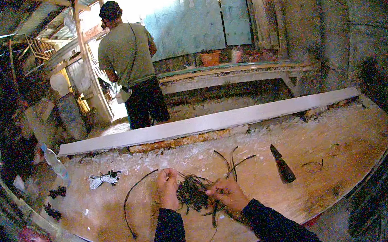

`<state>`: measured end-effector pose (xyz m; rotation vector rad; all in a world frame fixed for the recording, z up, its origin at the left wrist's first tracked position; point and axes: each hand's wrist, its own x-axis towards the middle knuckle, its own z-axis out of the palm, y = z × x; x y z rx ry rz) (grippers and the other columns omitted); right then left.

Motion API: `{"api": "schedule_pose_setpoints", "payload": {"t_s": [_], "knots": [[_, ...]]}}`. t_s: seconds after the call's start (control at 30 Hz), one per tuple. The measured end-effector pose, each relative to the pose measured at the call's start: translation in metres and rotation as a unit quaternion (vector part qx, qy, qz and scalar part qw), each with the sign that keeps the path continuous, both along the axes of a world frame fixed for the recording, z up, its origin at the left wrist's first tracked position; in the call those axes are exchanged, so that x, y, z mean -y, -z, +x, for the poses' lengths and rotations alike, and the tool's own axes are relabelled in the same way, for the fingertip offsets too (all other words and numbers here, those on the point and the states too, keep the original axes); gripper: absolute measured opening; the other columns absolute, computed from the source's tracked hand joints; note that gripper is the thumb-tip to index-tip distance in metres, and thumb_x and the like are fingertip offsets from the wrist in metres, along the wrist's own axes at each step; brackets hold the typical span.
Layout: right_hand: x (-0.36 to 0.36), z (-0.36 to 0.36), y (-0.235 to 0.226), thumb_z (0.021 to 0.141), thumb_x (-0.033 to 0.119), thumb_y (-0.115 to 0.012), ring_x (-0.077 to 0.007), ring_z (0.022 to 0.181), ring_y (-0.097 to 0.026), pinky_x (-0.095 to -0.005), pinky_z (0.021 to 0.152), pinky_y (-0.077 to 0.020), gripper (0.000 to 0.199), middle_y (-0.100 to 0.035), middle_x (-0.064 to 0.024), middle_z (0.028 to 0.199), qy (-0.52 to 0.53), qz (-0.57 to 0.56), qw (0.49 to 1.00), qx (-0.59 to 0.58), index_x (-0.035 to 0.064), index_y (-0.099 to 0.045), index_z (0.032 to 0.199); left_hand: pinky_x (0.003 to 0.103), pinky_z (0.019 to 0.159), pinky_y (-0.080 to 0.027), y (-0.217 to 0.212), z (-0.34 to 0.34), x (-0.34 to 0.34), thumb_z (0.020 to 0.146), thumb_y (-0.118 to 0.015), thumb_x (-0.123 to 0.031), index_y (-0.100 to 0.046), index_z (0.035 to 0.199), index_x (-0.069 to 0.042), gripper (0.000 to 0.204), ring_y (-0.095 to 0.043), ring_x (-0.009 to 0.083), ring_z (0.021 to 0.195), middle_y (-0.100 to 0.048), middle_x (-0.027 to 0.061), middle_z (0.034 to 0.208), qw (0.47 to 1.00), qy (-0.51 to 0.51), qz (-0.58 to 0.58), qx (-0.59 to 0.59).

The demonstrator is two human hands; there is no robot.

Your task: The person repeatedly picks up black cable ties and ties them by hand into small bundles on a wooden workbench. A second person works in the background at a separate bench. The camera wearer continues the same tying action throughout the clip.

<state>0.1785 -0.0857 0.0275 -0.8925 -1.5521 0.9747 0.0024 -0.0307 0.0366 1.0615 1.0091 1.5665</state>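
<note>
A dark tangled bundle of thin cords or wires point(192, 193) lies between my two hands over a worn wooden bench top point(311, 189). My left hand point(167, 187) pinches its left side. My right hand point(228, 195) grips its right side, fingers curled into the strands. Loose dark strands point(133, 197) curve away to the left, and a few more strands point(232, 161) stick up behind the bundle. Both my sleeves are dark.
A dark cone-shaped tool point(282, 164) lies right of my hands. A small white-and-black cord bundle point(102, 179) sits to the left, near a plastic bottle point(55, 163). A long pale plank point(204, 122) runs along the bench's far edge. A person point(128, 63) stands beyond it, back turned.
</note>
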Motion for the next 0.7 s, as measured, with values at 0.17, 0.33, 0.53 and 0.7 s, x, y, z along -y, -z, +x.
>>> {"api": "schedule_pose_setpoints", "payload": {"t_s": [0.17,0.33,0.53,0.7], "knots": [[0.007,-0.016,-0.010,0.074,0.016,-0.059,-0.0205,0.058,-0.047,-0.0307,0.055,-0.0380,0.017,-0.048,-0.0093,0.061,0.045,0.108,0.983,0.140,0.0018,-0.056,0.066,0.019,0.044,-0.026,0.020,-0.007,-0.018,0.078,-0.055,-0.015,-0.052,0.079,-0.008,0.008,-0.034,0.0038,0.051,-0.042,-0.0053,0.062,0.997,-0.066,-0.016,-0.028],[0.005,-0.007,-0.011,0.074,0.015,-0.057,-0.0268,0.061,-0.050,-0.0354,0.056,-0.0390,0.014,-0.050,-0.0108,0.064,0.061,0.221,0.948,0.222,0.0030,-0.055,0.067,0.025,0.055,-0.037,0.044,-0.012,-0.038,0.077,-0.055,-0.013,-0.053,0.079,-0.004,0.010,-0.045,0.0102,0.062,-0.050,-0.0010,0.069,0.974,-0.116,0.097,-0.170],[0.000,0.006,-0.013,0.073,0.022,-0.056,-0.0270,0.068,-0.053,-0.0399,0.062,-0.0402,0.016,-0.053,-0.0102,0.069,0.079,0.209,0.913,0.340,0.0060,-0.059,0.072,0.033,0.062,-0.041,0.052,-0.025,-0.042,0.073,-0.057,-0.016,-0.057,0.078,-0.002,0.015,-0.053,0.0231,0.070,-0.056,0.0108,0.075,0.895,-0.109,0.060,-0.429],[-0.013,0.018,-0.006,0.071,0.021,-0.058,-0.0280,0.069,-0.054,-0.0393,0.061,-0.0418,0.014,-0.056,-0.0105,0.075,0.131,0.167,0.921,0.327,0.0073,-0.061,0.071,0.038,0.066,-0.042,0.053,-0.027,-0.042,0.072,-0.058,-0.019,-0.059,0.082,-0.004,0.018,-0.054,0.0296,0.075,-0.056,0.0140,0.079,0.859,-0.169,0.072,-0.477]]}}
